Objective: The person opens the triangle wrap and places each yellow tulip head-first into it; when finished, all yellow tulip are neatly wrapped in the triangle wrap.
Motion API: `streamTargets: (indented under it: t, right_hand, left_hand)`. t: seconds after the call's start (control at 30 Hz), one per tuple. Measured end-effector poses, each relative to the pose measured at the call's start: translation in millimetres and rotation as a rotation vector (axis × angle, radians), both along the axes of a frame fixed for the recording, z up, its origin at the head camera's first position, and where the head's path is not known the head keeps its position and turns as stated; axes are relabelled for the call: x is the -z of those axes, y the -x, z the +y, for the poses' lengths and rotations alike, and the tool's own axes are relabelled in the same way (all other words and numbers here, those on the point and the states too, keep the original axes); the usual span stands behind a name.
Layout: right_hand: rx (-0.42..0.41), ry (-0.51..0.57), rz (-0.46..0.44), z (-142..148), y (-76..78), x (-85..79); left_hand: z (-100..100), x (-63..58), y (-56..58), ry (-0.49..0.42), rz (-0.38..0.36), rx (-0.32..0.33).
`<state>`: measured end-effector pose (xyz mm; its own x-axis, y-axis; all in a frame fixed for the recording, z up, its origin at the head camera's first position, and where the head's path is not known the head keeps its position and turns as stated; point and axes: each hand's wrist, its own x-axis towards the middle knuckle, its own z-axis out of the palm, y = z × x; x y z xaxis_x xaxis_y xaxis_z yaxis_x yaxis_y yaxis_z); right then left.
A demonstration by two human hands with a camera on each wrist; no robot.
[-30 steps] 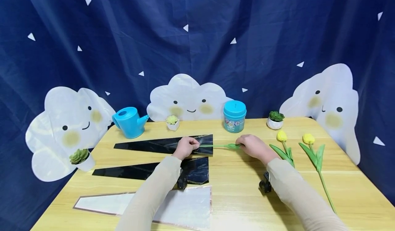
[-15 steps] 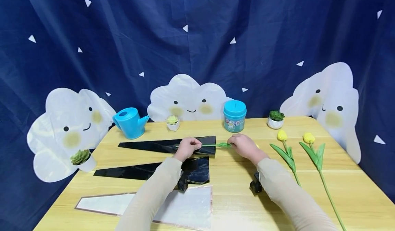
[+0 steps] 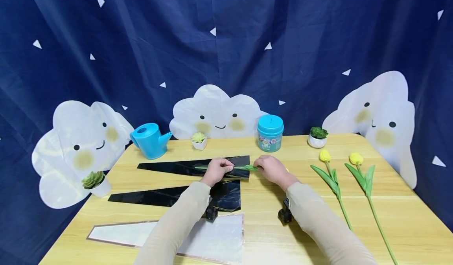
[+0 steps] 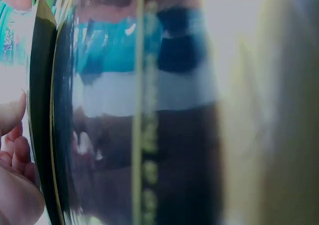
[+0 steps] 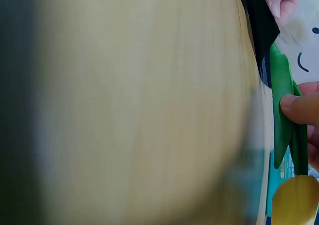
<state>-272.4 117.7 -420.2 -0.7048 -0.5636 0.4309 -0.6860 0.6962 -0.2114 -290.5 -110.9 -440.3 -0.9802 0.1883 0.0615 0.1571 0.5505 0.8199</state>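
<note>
seems to be at the step of filling a long, tapered sleeve of glossy black gold-lined film [image 3: 170, 166], stem first, with a yellow artificial tulip with green leaves [image 5: 281, 130]. sleeve under and left of the left hand [image 3: 216, 170], wide mouth towards the right hand [image 3: 271, 168]; tulip between both hands, leaves at that mouth, bloom just past the right fingers. cannot tell whether the stem lies wholly inside. right hand pinching the tulip by its leaves; left hand narrow, thumb and fingers together on the film. next, probably calls for spreading the mouth with the left and easing leaves and bloom in with the right.

beyond both hands, a dark blue fabric curtain with white triangles and smiling clouds [image 3: 184, 41]. below both, a pale wood-grain table [image 3: 269, 237]. nearer the body than the left hand, a second black sleeve [image 3: 148, 197], then a tapered white sleeve with pinkish-brown border [image 3: 212, 237]. right of the right hand, two more yellow tulips [image 3: 329, 181]. beyond and left of the left hand, a bright blue plastic watering can [image 3: 148, 141]; beyond the right hand, a round blue lidded tub [image 3: 270, 135].
</note>
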Motion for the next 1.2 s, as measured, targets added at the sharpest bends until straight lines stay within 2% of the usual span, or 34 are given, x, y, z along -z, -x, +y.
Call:
streamTargets:
  t: [0.33, 0.47, 0.7, 0.9, 1.2]
  right_hand:
    - [0.025, -0.001, -0.106, -1.5, 2.3, 5.0]
    - [0.028, -0.025, -0.137, 9.3, 5.1, 0.9]
    - [0.026, -0.071, -0.249, 37.8, 7.2, -9.2]
    - [0.013, -0.108, -0.242, 55.7, 8.8, -10.5]
    - [0.017, -0.117, -0.195, 50.3, 6.7, -0.4]
  left_hand:
    - [4.8, 1.6, -0.3, 0.006, -0.027, 0.013]
    - [4.9, 1.8, 0.3, -0.003, -0.030, 0.018]
    - [0.7, 4.9, 1.5, -0.025, -0.036, 0.011]
    - [0.1, 7.4, 3.0, -0.021, -0.024, 0.016]
    - [0.9, 5.2, -1.4, -0.003, -0.016, 0.021]
